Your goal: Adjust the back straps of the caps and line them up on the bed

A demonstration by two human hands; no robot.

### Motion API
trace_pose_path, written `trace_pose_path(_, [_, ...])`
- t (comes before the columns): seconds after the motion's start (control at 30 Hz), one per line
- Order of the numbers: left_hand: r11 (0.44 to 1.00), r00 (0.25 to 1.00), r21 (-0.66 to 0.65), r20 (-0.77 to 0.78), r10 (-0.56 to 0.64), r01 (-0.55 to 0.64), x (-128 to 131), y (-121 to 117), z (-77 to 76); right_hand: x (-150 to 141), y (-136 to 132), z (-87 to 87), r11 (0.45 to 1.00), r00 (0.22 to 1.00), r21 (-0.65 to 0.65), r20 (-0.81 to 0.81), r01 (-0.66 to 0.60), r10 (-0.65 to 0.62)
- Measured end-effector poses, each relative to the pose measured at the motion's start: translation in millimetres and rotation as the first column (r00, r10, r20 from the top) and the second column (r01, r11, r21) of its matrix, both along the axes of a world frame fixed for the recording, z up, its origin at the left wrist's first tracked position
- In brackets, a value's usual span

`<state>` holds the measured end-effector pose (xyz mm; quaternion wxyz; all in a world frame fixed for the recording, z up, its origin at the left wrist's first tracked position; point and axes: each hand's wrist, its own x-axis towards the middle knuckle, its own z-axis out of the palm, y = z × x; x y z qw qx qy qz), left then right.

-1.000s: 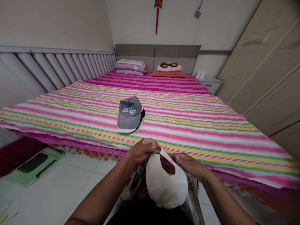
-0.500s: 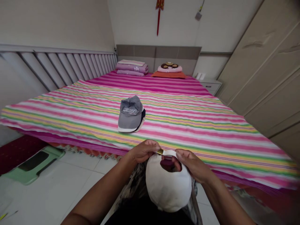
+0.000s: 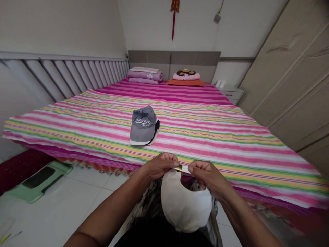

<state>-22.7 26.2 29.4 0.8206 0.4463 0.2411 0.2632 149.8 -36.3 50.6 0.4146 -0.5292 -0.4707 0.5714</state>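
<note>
A white baseball cap (image 3: 185, 206) is held low in front of my body, its rear opening facing up toward me. My left hand (image 3: 163, 165) pinches the gold-coloured metal buckle (image 3: 179, 168) on the back strap. With thumb and fingers closed, my right hand (image 3: 205, 175) grips the white strap (image 3: 185, 169) just right of that buckle. Ahead on the bed, a grey cap (image 3: 143, 125) with white lettering lies on top of a dark cap (image 3: 157, 126) and a pale one, both mostly covered.
The bed (image 3: 218, 133) has a striped pink, white, yellow and green sheet. Folded purple bedding (image 3: 145, 75) and a pink-and-orange stack (image 3: 185, 81) lie by the headboard. A green stool (image 3: 38, 181) stands at lower left. To the right is a wardrobe (image 3: 290, 68).
My right hand has slid left along the strap, closer to the buckle and my left hand. The cap has shifted slightly right. The caps on the bed stay put.
</note>
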Motion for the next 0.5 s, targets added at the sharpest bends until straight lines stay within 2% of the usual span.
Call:
trace_pose_path(0.27, [0.999, 1.0, 0.035, -0.026, 0.003, -0.002, -0.7, 4.1, -6.0, 0.6, -1.6, 0.3, 0.999, 0.999, -0.006, 0.013, 0.033, -0.033])
trace_pose_path(0.5, [0.999, 0.998, -0.035, -0.049, 0.038, -0.04, 4.2, 0.8, -6.4, 1.9, -1.1, -3.6, 0.999, 0.996, -0.033, -0.08, 0.029, -0.032])
